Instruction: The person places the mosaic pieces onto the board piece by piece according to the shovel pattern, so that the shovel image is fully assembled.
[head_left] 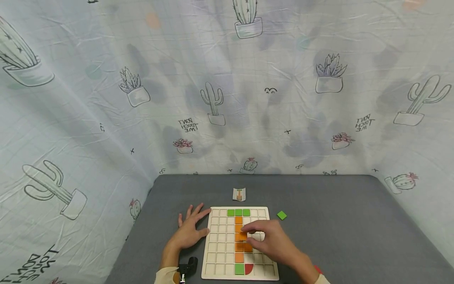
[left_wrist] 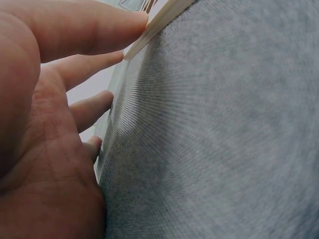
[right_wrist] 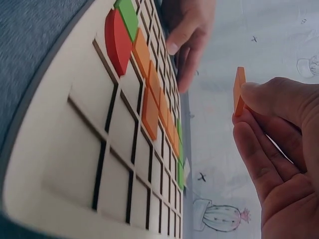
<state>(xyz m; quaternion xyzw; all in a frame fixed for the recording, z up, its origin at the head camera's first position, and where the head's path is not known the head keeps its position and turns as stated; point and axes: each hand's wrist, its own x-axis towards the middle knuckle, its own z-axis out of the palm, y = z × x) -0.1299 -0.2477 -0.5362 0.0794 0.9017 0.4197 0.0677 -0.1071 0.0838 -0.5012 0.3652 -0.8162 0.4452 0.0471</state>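
A pale wooden grid board [head_left: 220,247] lies flat on the grey table. My left hand [head_left: 188,234] is spread beside it, the thumb and index fingertips [left_wrist: 137,25] touching its left edge. Over the board's middle, my right hand [head_left: 271,238] pinches an orange square tile [right_wrist: 239,92] between thumb and fingers, raised off the grid. A column of orange tiles [head_left: 239,257] runs down the board, with one more orange tile [right_wrist: 150,114] beside it. Green tiles [head_left: 239,212] line the top row. A green tile [head_left: 239,269] and a red rounded piece [head_left: 249,269] sit in the bottom row.
A small picture card [head_left: 239,194] lies behind the board. One loose green tile [head_left: 281,215] rests on the table to the right. Something red [head_left: 318,269] shows partly beside my right wrist. A printed cactus curtain [head_left: 227,98] stands behind the table.
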